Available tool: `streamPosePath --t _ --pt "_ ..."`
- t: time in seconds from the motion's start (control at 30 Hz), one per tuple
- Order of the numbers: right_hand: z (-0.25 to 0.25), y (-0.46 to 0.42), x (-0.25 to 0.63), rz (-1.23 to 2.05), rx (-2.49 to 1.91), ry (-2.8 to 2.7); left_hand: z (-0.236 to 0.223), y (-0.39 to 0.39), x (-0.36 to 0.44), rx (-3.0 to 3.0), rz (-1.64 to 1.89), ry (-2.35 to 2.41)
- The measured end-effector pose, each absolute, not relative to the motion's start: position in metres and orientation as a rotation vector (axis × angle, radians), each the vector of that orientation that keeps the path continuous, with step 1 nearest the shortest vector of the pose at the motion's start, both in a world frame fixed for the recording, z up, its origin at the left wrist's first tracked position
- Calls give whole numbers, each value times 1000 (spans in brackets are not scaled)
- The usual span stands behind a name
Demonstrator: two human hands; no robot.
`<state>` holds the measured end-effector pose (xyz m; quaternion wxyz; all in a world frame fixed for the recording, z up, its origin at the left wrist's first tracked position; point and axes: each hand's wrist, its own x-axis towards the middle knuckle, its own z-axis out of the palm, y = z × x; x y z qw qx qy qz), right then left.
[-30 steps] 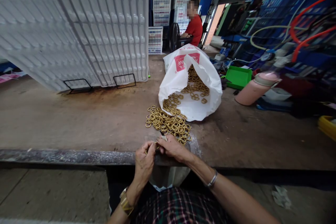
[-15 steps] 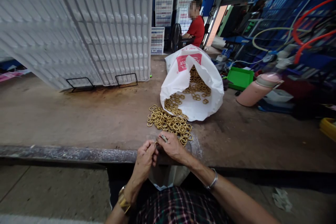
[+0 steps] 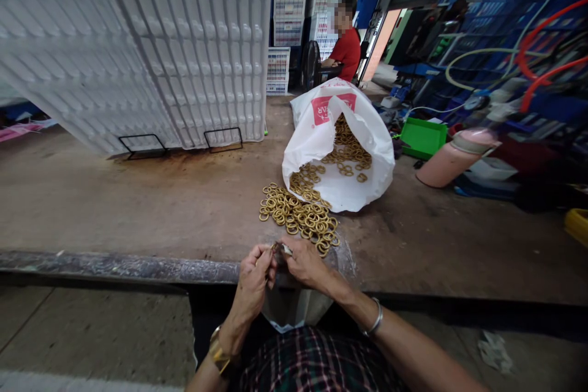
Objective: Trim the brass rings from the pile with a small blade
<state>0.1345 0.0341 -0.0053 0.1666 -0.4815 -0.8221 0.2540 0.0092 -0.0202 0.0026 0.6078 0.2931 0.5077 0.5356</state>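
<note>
At the table's front edge, my left hand pinches a brass ring between thumb and fingers. My right hand is closed around a small tool with a pale metallic handle; its tip meets the ring, and its exact kind is too small to make out. Just beyond my hands lies a loose pile of brass rings. It spills from the mouth of a white plastic sack lying on its side, with more rings inside.
White ribbed plastic trays stand upright on the brown table, held by black wire stands. To the right are a green tray and a pink bottle. A person in red sits beyond the table.
The tool in my right hand has turned slightly and its hand has shifted a little to the right. My left hand stays nearly in place. The whole view has drifted slightly.
</note>
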Motion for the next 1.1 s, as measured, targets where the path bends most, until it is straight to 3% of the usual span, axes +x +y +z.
streamPosePath --t 0.5,1.1 --pt "4 30 125 536 -1600 -2632 -2 -21 11 726 1238 1326" --pt "15 93 84 214 -1688 -2590 2 -30 -4 352 1276 949"
